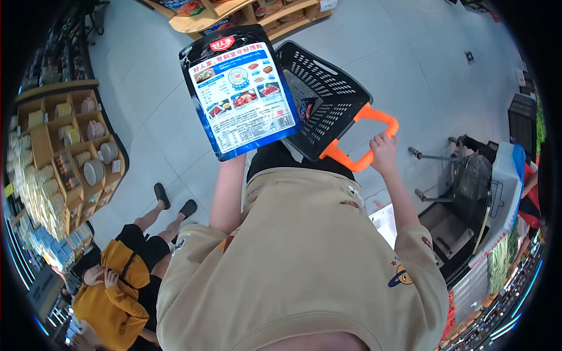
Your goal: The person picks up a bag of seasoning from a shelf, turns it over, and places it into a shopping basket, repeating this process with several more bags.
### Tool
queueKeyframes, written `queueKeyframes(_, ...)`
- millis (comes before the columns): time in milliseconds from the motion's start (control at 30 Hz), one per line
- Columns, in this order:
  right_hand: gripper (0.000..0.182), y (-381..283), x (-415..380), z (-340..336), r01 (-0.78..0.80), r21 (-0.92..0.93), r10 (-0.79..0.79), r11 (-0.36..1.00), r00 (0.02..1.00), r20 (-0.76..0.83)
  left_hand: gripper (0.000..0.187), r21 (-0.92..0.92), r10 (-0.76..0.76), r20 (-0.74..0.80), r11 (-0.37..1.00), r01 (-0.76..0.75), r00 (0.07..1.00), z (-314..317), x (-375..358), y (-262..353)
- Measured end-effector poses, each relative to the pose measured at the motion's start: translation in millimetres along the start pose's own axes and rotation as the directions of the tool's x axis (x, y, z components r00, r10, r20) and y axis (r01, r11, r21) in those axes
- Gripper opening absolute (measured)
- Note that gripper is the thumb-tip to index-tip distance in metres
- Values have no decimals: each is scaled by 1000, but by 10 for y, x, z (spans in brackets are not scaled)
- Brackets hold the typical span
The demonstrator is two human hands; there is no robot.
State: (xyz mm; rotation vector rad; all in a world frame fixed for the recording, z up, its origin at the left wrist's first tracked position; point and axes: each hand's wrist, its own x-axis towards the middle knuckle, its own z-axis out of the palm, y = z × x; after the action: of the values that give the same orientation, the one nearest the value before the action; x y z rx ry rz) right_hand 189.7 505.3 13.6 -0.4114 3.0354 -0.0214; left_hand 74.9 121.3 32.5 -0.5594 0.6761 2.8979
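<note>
A black, white and blue food package (240, 90) with red lettering and food pictures is held up, its printed side towards me. My left forearm (228, 190) reaches up to its lower edge; the package hides my left hand, which supports it from behind. My right hand (383, 153) is wrapped round the orange handle (393, 124) of a black perforated basket (336, 88). The basket hangs tilted, just right of the package and partly covered by it. Inside the basket lies a dark packaged item (305, 108), partly hidden.
Wooden shelves (50, 140) with bowls and packets stand at the left, and a wooden display (199, 22) is at the top. A person in a yellow top (111, 298) is at the lower left. A metal trolley (451, 202) and vegetables (500, 263) are at the right.
</note>
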Motion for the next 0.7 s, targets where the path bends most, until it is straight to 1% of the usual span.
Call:
queueKeyframes(67, 21, -105, -166, -9, -116, -37, 118, 993, 992, 45, 57, 15, -25, 9, 1000, 25, 1000, 10, 61, -9)
queueKeyframes(100, 21, -176, -231, -3, -135, -35, 136, 990, 989, 48, 57, 21, -37, 13, 999, 36, 999, 11, 87, -12)
queueKeyframes(167, 23, -322, -327, 5, -240, -17, 240, 971, 969, 54, 56, 34, -64, 20, 997, 63, 998, 19, 132, -28)
queueKeyframes(200, 23, -395, -354, -1, -256, -16, 257, 966, 965, 57, 56, 36, -81, 26, 996, 81, 996, 24, 148, -44)
queueKeyframes(267, 24, -551, -339, 5, -334, -12, 335, 942, 942, 26, 56, 47, -109, 31, 993, 107, 994, 23, 185, -67)
queueKeyframes(300, 24, -647, -317, 28, -340, -4, 340, 940, 940, 27, 56, 55, -118, 30, 992, 116, 993, 34, 193, -61)
queueKeyframes(367, 24, -818, -253, 74, -407, -13, 407, 913, 913, -26, 56, 68, -142, 32, 988, 140, 989, 58, 240, -115)
queueKeyframes(400, 24, -885, -208, 88, -408, -6, 408, 913, 913, -24, 56, 72, -152, 34, 986, 149, 988, 76, 262, -146)
queueKeyframes(467, 24, -996, -100, 109, -454, 16, 453, 891, 887, -86, 56, 73, -164, 34, 984, 161, 986, 116, 310, -200)
queueKeyframes(500, 24, -1038, -45, 102, -455, 23, 455, 890, 886, -86, 55, 85, -168, 36, 983, 165, 985, 132, 335, -229)
queueKeyframes(600, 23, -1003, 99, 71, -448, 53, 451, 892, 890, -63, 55, 101, -174, 43, 980, 169, 984, 248, 457, -355)
queueKeyframes(667, 22, -921, 169, 112, -367, 127, 366, 921, 930, 37, 55, 104, -175, 42, 980, 170, 984, 330, 540, -448)
queueKeyframes(700, 22, -873, 209, 126, -363, 139, 361, 921, 932, 38, 55, 109, -174, 41, 980, 169, 984, 359, 567, -484)
